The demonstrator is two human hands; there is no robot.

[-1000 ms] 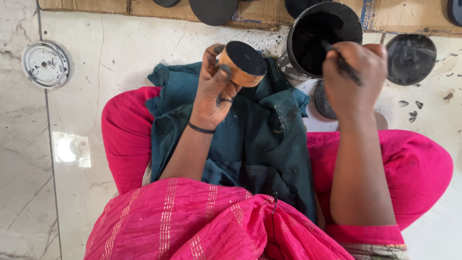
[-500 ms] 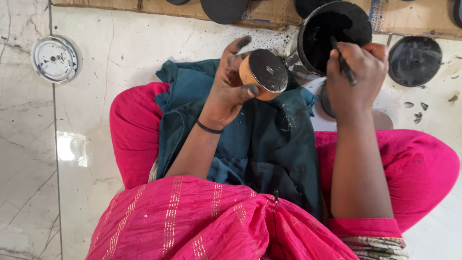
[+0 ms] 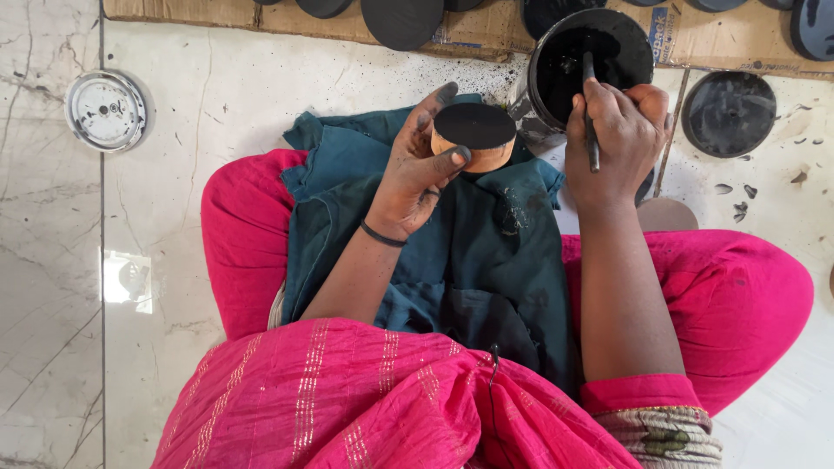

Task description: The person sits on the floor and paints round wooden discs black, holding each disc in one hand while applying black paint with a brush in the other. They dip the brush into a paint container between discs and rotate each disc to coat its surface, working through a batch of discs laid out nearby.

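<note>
Head-camera view, looking straight down at a person seated cross-legged on a pale marble floor (image 3: 174, 104), dressed in bright pink with a dark teal cloth (image 3: 486, 260) spread over the lap.

A small round wooden block (image 3: 475, 137), drum-shaped, has a flat top coated solid black while its side stays bare tan wood. It sits just above the lap cloth, near the centre of the picture and slightly toward twelve o'clock.

Left hand (image 3: 417, 165) grips the block from its nine o'clock side: paint-stained fingers are curled around the rim, one fingertip pressed against the side at about six o'clock, another raised at ten o'clock.

Right hand (image 3: 618, 130) lies at three o'clock from the block, near but apart from it. Its fingers are closed around a thin dark brush (image 3: 590, 108), the tip dipped into a round tin of black paint (image 3: 592, 59) at one o'clock from the block.

Black-painted discs (image 3: 728, 113) lie on the floor at three o'clock and along a cardboard strip (image 3: 217, 13) at twelve o'clock. A round metal floor drain (image 3: 106, 110) sits at nine o'clock.
</note>
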